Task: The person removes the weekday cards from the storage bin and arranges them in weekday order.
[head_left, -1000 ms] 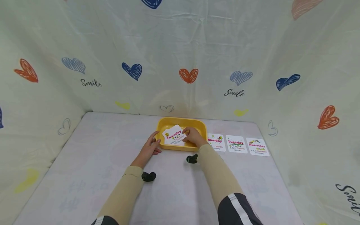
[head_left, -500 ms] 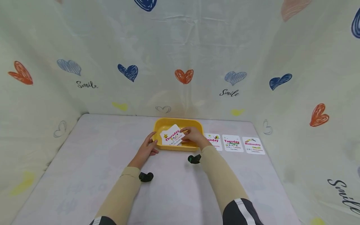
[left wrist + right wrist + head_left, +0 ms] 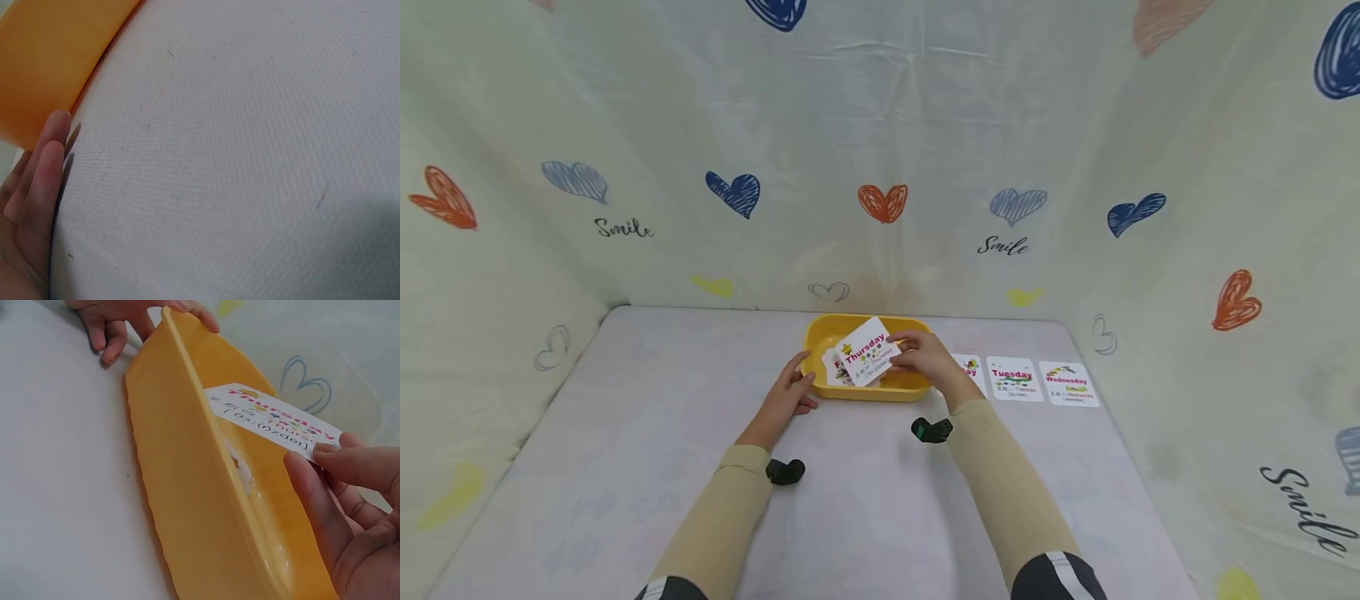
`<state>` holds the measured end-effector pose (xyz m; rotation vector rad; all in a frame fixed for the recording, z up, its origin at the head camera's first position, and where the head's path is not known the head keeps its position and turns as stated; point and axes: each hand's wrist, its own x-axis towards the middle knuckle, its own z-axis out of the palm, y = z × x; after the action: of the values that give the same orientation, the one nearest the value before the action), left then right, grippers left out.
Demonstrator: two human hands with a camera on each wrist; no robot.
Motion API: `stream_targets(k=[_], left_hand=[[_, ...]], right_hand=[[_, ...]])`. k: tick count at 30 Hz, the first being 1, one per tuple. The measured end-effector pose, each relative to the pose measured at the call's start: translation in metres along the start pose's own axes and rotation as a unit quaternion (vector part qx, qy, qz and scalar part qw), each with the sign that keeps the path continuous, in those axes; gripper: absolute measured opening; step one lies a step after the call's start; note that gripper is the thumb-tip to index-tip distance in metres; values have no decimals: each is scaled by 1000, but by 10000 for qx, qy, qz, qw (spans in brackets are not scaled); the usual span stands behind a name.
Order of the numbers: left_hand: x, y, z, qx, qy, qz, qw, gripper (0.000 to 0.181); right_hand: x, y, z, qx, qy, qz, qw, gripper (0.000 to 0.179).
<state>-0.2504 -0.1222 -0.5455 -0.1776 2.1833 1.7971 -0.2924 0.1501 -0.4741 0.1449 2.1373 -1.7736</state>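
Thursday card (image 3: 867, 352) has tipped up and risen toward the far rim of the yellow tray (image 3: 872, 395), so that more of another card (image 3: 833, 373) shows beneath it, its word mostly covered. Right hand (image 3: 921, 360) pinches the Thursday card by one edge between thumb and fingers, probably to keep its printed face uncovered; the card is aslant, over the tray's interior. Left hand (image 3: 786, 396) holds the tray's left end, digits on both sides of the rim, likely to steady it against the lifting. Monday card (image 3: 972, 367), partly hidden by the right forearm, Tuesday card (image 3: 1015, 379) and Wednesday card (image 3: 1070, 383) lie face up in a row on the bench (image 3: 865, 500), spaced apart, apparently so each stays readable.
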Motion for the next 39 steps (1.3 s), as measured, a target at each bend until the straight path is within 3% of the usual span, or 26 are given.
stream_targets(k=[13,26,39], left_hand=[[0,-1,0,9,44,-58,10000,55],[1,0,-1,36,21,13,10000,55],[0,0,0,57,30,-50,10000,56]], right_hand=[[-33,20,-25,952,736,-511,9914,39],[-72,55,-37,1770,1360,-731,9720,41],[-112,92,-55,1975,1912,-259,9611,43]])
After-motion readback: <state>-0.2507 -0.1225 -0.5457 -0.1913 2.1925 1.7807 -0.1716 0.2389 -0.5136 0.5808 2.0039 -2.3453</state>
